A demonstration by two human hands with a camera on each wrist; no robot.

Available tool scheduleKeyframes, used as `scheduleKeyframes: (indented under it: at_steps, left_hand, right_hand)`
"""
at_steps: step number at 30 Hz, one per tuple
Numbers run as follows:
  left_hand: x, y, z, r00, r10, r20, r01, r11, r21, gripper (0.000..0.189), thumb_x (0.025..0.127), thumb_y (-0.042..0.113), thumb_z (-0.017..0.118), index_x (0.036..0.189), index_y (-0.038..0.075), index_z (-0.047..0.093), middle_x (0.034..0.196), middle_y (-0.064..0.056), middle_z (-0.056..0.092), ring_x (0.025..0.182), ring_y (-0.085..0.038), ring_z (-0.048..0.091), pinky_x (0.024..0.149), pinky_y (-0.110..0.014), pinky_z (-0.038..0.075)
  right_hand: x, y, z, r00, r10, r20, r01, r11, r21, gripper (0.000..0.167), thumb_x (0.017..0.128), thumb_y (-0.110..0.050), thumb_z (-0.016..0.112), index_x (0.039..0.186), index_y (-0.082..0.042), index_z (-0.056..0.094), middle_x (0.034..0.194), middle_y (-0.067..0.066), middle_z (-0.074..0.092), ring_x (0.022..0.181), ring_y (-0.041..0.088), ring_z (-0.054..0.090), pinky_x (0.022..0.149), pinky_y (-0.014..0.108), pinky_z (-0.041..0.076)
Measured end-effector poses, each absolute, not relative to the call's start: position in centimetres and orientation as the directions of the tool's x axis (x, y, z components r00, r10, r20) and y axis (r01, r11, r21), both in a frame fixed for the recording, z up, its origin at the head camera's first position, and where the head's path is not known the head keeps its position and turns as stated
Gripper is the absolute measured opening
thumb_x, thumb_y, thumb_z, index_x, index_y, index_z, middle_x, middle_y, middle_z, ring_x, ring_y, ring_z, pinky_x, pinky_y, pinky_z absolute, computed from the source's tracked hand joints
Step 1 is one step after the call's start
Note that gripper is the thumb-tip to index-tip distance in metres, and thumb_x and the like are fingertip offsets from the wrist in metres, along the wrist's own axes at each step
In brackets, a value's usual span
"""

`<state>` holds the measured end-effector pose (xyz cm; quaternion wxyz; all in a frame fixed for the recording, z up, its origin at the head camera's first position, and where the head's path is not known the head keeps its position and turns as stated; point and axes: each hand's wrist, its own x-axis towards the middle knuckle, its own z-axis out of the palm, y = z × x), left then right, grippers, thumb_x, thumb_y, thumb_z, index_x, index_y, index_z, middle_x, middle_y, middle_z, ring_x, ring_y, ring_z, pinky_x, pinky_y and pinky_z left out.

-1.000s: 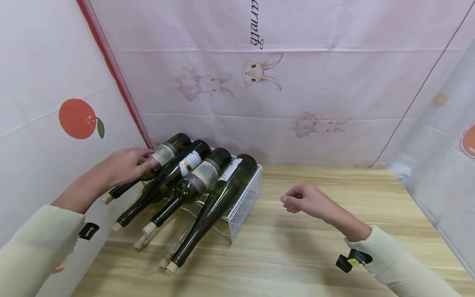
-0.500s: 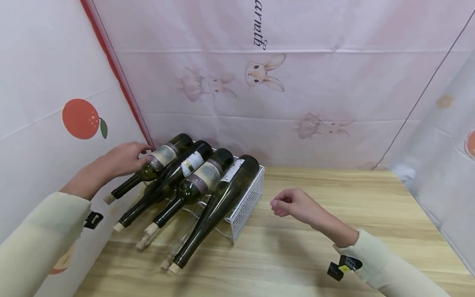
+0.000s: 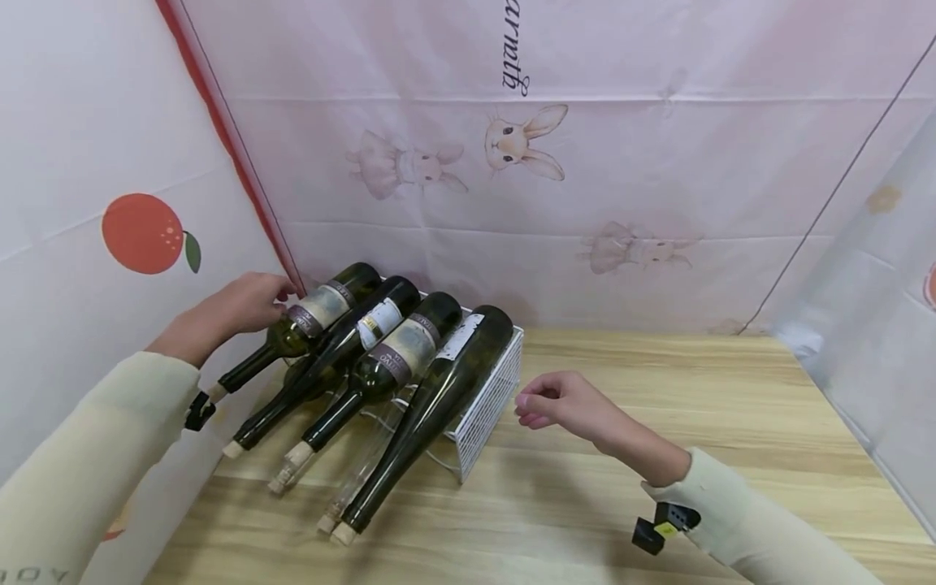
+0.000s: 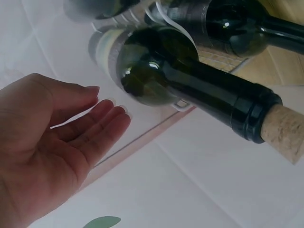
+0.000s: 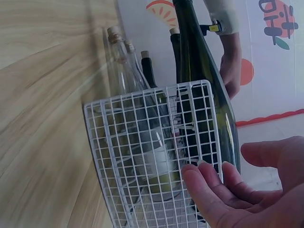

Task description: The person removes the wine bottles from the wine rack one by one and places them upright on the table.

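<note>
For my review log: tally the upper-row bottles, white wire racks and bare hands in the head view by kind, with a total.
Upper-row bottles: 4
White wire rack: 1
Bare hands: 2, the left hand and the right hand
Total: 7

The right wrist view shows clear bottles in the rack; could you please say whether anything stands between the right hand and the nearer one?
Yes: the rack's wire side stands between the right hand and the nearer clear bottle, though the bottle's corked end sticks out past it.
</note>
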<state>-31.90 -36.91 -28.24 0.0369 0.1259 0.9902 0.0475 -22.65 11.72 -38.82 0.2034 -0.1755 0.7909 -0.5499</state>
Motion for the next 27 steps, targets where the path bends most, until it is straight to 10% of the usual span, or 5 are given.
scheduleKeyframes:
  at_steps: [27]
  left_hand:
    - [-35.0, -40.5, -30.1, -0.94, 0.239, -0.244, 0.214, 0.969, 0.127, 0.025, 0.091, -0.007, 0.063, 0.113, -0.015, 0.068, 0.096, -0.025, 0.073, 0.079, -0.026, 0.067, 0.068, -0.039, 0.061]
  right_hand:
    - [-23.1, 8.0, -39.6, -0.811, -0.563, -0.159, 0.059, 0.191, -0.98, 0.034, 0.1, -0.015, 0.067, 0.117, 0.015, 0.065, 0.112, 0.03, 0.072, 0.098, 0.032, 0.076, 0.092, 0.044, 0.064]
